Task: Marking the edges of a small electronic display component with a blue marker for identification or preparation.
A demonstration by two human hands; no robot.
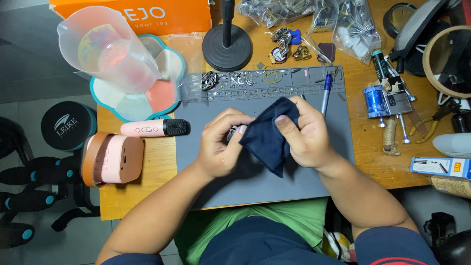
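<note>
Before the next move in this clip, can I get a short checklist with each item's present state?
1. Left hand grips the small metal part: ok.
2. Right hand pinches the dark blue cloth: ok.
3. Cloth touches the part: ok.
4. Hands are over the grey mat: ok.
5. Part's surface is clean: cannot tell, mostly hidden.
6. Blue pen lies apart from the hands: not ok, close to the right fingers.
</note>
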